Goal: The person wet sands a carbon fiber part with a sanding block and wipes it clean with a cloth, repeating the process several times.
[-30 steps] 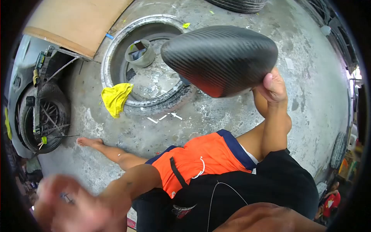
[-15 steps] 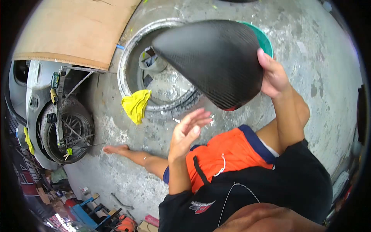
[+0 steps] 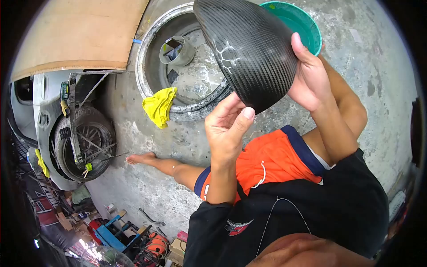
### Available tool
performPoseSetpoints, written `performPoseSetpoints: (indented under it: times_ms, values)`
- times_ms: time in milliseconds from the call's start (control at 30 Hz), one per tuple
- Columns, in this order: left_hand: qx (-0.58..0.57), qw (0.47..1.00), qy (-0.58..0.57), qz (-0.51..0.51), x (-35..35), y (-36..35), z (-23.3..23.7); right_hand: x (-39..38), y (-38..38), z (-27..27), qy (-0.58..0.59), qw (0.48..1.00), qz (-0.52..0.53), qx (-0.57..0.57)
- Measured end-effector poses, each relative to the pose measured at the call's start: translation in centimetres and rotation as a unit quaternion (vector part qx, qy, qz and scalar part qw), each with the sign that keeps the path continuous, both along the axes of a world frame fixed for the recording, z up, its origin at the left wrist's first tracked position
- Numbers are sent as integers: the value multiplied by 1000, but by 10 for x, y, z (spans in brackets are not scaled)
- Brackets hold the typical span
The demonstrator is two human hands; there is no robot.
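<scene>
A black carbon-fibre shell, curved and glossy with a visible weave, is held up over the floor, tilted, in both hands. My right hand grips its right edge, thumb on the outer face and the other fingers partly hidden behind. Around the lower tip closes my left hand, its thumb against the edge. Behind the shell stands a green basin, partly covered by it. A yellow cloth drapes over the tyre lying flat on the floor.
Inside the tyre stands a whitish tub holding dark pieces. A brown board is at upper left, above a car wheel and metal stand. Tools and a blue frame crowd the lower left. My bare leg stretches across the concrete.
My left hand has moved up and taken hold of the shell's lower tip. The shell has turned and shifted upward, showing glossier reflections and more of the green basin.
</scene>
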State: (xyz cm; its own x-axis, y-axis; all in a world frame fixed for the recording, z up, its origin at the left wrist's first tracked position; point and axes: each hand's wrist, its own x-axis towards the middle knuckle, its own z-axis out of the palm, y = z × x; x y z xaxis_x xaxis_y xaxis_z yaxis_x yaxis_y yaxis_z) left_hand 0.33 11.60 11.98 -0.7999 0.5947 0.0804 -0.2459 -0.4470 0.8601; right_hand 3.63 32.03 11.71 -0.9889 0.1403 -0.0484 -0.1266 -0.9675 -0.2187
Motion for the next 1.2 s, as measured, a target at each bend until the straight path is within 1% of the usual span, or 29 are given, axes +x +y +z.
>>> performPoseSetpoints:
  times_ms: [67, 200, 233, 267, 300, 333, 367, 400, 433, 500, 533, 567, 600, 667, 733, 767, 833, 933, 967, 1000, 1033, 1067, 1100, 1133, 1167, 1200]
  values:
    - [15, 1000, -13, 12, -2, 1, 3, 3, -1, 3, 12, 1000, -4, 2]
    - [16, 1000, -5, 8, -7, -3, -1, 7, 0, 1, 42, 999, -3, 4]
    - [2, 999, -4, 39, -10, -3, -2, 8, 0, 1, 44, 999, -1, 3]
    - [-12, 997, -3, 71, -13, -2, -3, 8, 0, 1, 41, 998, -10, 54]
    - [-14, 997, 0, 75, -20, -2, -1, 8, -1, 0, 39, 994, -19, 104]
    - [-96, 977, 69, 177, -32, -5, 3, 8, -2, -2, 43, 994, -15, 102]
    - [-174, 935, 137, 277, -44, -6, 7, 7, -4, -5, 20, 988, -13, 151]
    - [-168, 901, 199, 347, -55, -1, 20, 6, -8, -7, -1, 980, -10, 201]
    - [-161, 858, 260, 414, -63, 9, 39, 6, -15, -8, 3, 980, -3, 199]
    - [-44, 827, 345, 442, -80, 35, 74, 6, -37, -7, -23, 977, 48, 207]
    - [-20, 802, 402, 441, -93, 49, 84, 7, -50, -11, -50, 974, 62, 210]
    - [2, 773, 458, 439, -105, 63, 92, 9, -64, -14, -45, 974, 76, 210]
    - [-49, 722, 529, 443, -111, 76, 101, 13, -78, -15, -60, 975, 75, 202]
    - [-42, 651, 629, 423, -135, 96, 102, 20, -94, -10, -89, 979, 81, 165]
    - [8, 631, 663, 403, -145, 93, 104, 21, -76, -18, -77, 979, 116, 148]
    - [-30, 644, 649, 403, -143, 86, 102, 22, -71, -20, -73, 979, 137, 130]
    - [-71, 658, 634, 399, -143, 77, 100, 25, -74, -14, -72, 983, 133, 108]
    - [-156, 578, 661, 453, -164, 44, 95, 30, -65, -16, -84, 982, 150, 72]
    - [-183, 549, 668, 468, -171, 31, 92, 29, -56, -11, -67, 986, 148, 26]
    - [-183, 549, 669, 467, -180, 11, 85, 28, -48, -6, -49, 988, 144, -21]
    - [-261, 525, 672, 452, -191, -13, 72, 27, -42, -3, -47, 989, 141, -21]
    - [-334, 498, 672, 434, -198, -29, 55, 26, -36, 0, -15, 992, 124, 6]
    - [-334, 551, 627, 437, -199, -40, 31, 26, -30, 1, 15, 994, 101, 33]
    - [-333, 603, 580, 434, -196, -51, 8, 23, -25, 0, 55, 994, 94, 30]
    - [-372, 631, 559, 388, -181, -62, -7, 21, -19, -1, 56, 995, 81, 31]
    - [-388, 667, 519, 368, -163, -65, -24, 20, -12, -4, 66, 994, 82, -5]
